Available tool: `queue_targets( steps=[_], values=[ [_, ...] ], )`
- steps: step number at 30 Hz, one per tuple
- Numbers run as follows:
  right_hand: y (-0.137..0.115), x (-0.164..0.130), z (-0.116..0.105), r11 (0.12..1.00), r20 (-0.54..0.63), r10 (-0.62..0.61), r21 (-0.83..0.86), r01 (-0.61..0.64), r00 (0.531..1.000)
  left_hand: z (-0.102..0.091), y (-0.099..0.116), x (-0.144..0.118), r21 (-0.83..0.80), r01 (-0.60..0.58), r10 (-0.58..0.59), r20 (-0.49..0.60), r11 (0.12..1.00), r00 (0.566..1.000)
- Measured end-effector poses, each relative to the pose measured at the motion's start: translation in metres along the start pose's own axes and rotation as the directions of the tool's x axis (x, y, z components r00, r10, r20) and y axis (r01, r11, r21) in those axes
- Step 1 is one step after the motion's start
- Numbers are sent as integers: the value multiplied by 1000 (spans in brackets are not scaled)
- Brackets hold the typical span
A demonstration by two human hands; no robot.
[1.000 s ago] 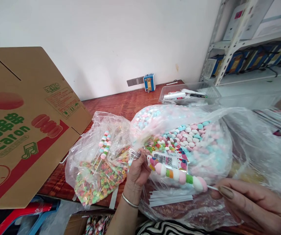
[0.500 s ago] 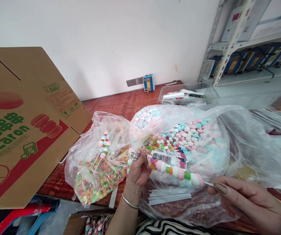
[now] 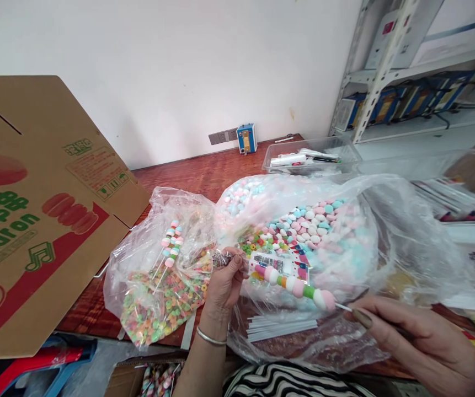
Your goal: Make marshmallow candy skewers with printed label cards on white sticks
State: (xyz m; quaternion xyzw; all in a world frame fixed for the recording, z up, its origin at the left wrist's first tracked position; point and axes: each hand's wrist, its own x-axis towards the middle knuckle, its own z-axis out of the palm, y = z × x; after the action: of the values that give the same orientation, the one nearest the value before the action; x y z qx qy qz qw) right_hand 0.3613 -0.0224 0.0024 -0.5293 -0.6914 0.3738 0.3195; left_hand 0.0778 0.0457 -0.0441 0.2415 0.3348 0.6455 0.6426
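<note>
My right hand (image 3: pixel 411 333) pinches the bare white stick of a candy skewer (image 3: pixel 299 288), threaded with pink, white, green and orange pieces. The skewer's far end sits inside the mouth of a clear printed wrapper (image 3: pixel 257 269). Fingers of my left hand (image 3: pixel 223 286) are closed on that wrapper. Behind the skewer, more printed wrappers (image 3: pixel 302 266) lie on a large clear bag of pastel candies (image 3: pixel 315 226). Loose white sticks (image 3: pixel 281 328) rest on plastic below it. To the left, two or so candy skewers (image 3: pixel 172 243) lie on a bag of ring candies (image 3: pixel 150 314).
A large printed cardboard box (image 3: pixel 55 220) stands at the left. At the back are a clear tray (image 3: pixel 355 165) with markers and a small blue device (image 3: pixel 246 138). Metal shelving (image 3: pixel 382 71) is at right. An open carton (image 3: pixel 123 377) of candy skewers sits below the table edge.
The view has shifted slightly, so everything appears a little further left. Both hands keep their grips, and the skewer's end remains in the wrapper mouth.
</note>
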Motion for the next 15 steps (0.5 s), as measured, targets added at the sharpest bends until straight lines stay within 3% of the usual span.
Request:
queue_targets(
  steps=[9,15],
  values=[
    [8,1,0,999,-7,-48,-14,48,999,4,-2,2,31,21,-21,-15,999,1000],
    [12,1,3,988,-102,99,128,-85,990,3,-9,3,2,7,-7,-13,1000,1000]
  ],
)
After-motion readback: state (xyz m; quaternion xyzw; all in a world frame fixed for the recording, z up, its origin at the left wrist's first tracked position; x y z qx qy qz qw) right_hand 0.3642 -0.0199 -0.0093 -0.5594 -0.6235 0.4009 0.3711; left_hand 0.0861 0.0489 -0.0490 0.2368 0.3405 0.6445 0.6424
